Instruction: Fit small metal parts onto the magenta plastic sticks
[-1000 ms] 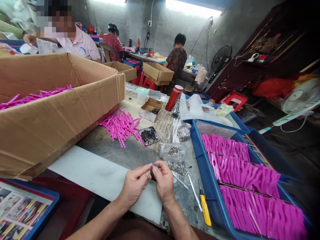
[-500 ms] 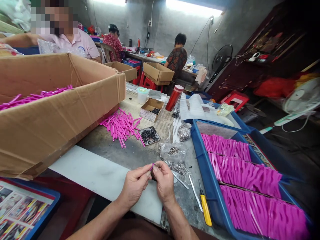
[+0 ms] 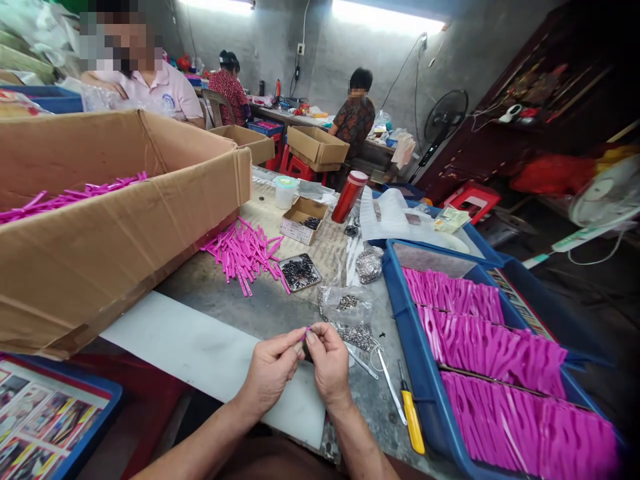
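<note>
My left hand (image 3: 270,370) and my right hand (image 3: 329,365) meet above the edge of a white board (image 3: 200,343). Both are closed in a pinch on a small magenta strip (image 3: 307,331); only a bit of it shows between the fingertips, and the rest is hidden. Beyond my hands lies a loose pile of magenta strips (image 3: 241,257). Small black parts (image 3: 300,272) fill a square tray beside that pile. Close by on the right is an open plastic bag (image 3: 363,303) of small metal parts.
A big cardboard box (image 3: 125,240) stands left. Along the right is a blue crate (image 3: 400,333) with rows of magenta pieces. A yellow-handled screwdriver (image 3: 413,420) and white tool (image 3: 393,390) lie before it. A red flask (image 3: 349,197) stands behind. Several co-workers sit farther back.
My hands keep almost the same place and pinch. At the far left, a co-worker's outstretched arm has drawn in towards the body.
</note>
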